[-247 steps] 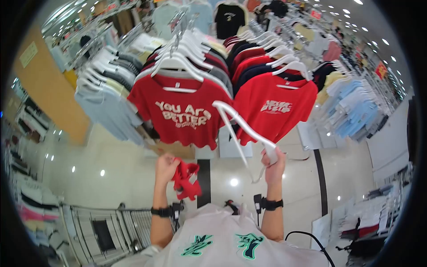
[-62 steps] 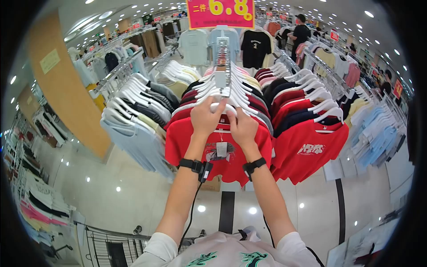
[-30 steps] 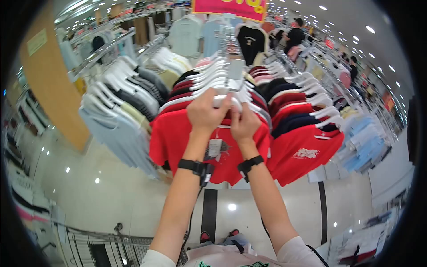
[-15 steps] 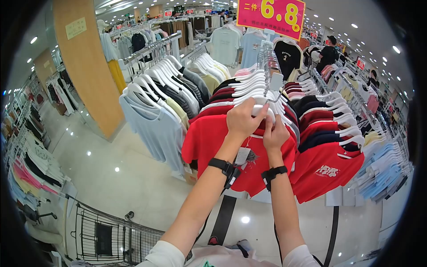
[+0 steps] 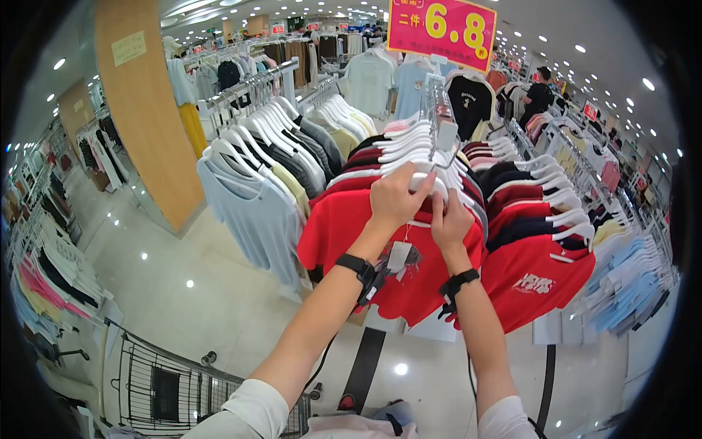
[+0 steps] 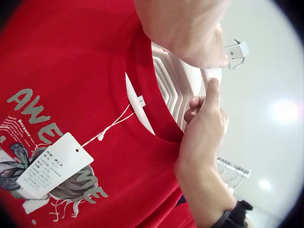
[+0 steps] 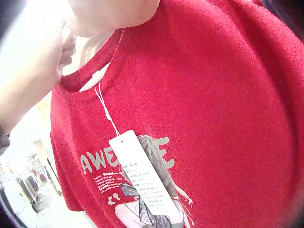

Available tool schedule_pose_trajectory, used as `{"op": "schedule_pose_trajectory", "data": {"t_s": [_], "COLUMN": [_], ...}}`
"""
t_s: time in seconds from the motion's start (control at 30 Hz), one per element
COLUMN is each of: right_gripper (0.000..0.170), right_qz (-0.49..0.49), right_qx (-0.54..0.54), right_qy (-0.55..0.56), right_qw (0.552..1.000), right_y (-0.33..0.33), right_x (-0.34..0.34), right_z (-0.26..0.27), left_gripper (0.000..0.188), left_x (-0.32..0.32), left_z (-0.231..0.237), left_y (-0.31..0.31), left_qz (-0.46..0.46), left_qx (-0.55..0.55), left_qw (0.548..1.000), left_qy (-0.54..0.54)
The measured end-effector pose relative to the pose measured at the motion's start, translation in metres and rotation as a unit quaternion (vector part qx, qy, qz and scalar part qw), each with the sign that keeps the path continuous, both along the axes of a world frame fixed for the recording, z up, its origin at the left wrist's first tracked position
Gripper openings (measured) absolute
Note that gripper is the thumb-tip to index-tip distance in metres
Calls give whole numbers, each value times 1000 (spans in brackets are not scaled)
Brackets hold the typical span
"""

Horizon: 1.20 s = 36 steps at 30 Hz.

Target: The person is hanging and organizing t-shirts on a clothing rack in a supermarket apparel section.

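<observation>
A red T-shirt (image 5: 351,227) hangs at the front of the middle rack, with a white price tag (image 5: 399,255) dangling from its neck. Its chest print reads "AWESOME" in part, behind the tag (image 6: 56,165) in the left wrist view. My left hand (image 5: 395,196) grips the top of its white hanger (image 5: 439,188), just under the rack's metal end. Close beside it, my right hand (image 5: 452,222) pinches the same hanger from the right. In the left wrist view, the right hand (image 6: 204,126) has its thumb up along the hanger. The hanger's hook is mostly hidden by the fingers.
Many shirts on white hangers crowd the rail (image 5: 441,110) behind. Another red T-shirt (image 5: 541,282) hangs to the right, light-blue tops (image 5: 252,212) to the left. A pink price sign (image 5: 442,33) stands above. A shopping cart (image 5: 175,388) is at lower left, near a pillar (image 5: 150,110).
Eight seconds ago my left hand held a bundled red garment and my right a bare hanger. Now both hold the hanger with the red shirt at the rack. Over the last half second, hardly any movement.
</observation>
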State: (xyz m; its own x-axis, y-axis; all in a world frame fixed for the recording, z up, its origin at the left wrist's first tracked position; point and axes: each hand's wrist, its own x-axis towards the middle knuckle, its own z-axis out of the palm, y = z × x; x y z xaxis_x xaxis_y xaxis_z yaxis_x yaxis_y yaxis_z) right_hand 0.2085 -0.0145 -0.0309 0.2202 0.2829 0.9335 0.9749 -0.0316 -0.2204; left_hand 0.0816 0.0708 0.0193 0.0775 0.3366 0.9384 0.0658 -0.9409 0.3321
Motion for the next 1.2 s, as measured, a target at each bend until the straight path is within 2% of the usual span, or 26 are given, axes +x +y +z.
{"op": "schedule_pose_trajectory", "data": {"t_s": [0.1, 0.3, 0.43, 0.6, 0.7, 0.77, 0.8, 0.93, 1.03, 1.1, 1.17, 1.2], "right_gripper": [27, 26, 27, 26, 30, 31, 32, 35, 36, 37, 37, 36], "right_qz": [21, 94, 79, 23, -7, 21, 47, 38, 71, 52, 77, 50], "right_qx": [-48, -65, -50, -11, 28, 3, 20, -11, -28, -15, 15, -21], "right_qy": [-1, -52, -52, 62, 77, 119, 93, 78, 102, 92, 81, 82], "right_qw": [999, 992, 994, 998, 997, 993, 994, 996, 992, 994, 994, 995], "right_y": [-4, -3, -6, -7, -9, -11, -16, -15, -26, -26, -24, -24], "right_x": [5, 29, 26, -2, -26, -29, -27, -22, -15, -15, -15, -15], "right_z": [0, 9, 11, 0, -4, -3, 3, 8, 10, 10, 9, 7], "left_gripper": [37, 34, 33, 34, 35, 36, 35, 35, 37, 38, 39, 40], "left_x": [-6, 5, 7, 3, -13, -17, -19, -19, -10, -8, -9, -9], "left_z": [-2, -11, -14, -13, -6, -4, 0, -3, -5, -5, -7, -6], "left_y": [-1, -5, -10, -5, -10, -13, -20, -20, -28, -26, -23, -25], "left_qz": [8, 18, 27, 58, 92, 84, 94, 84, 141, 147, 129, 159], "left_qx": [-4, -28, -43, -1, -8, 11, -11, -34, -38, -28, -57, -56], "left_qw": [1000, 999, 999, 998, 993, 994, 991, 992, 983, 983, 983, 978], "left_qy": [30, 18, 13, 24, 78, 68, 94, 86, 112, 104, 116, 125]}}
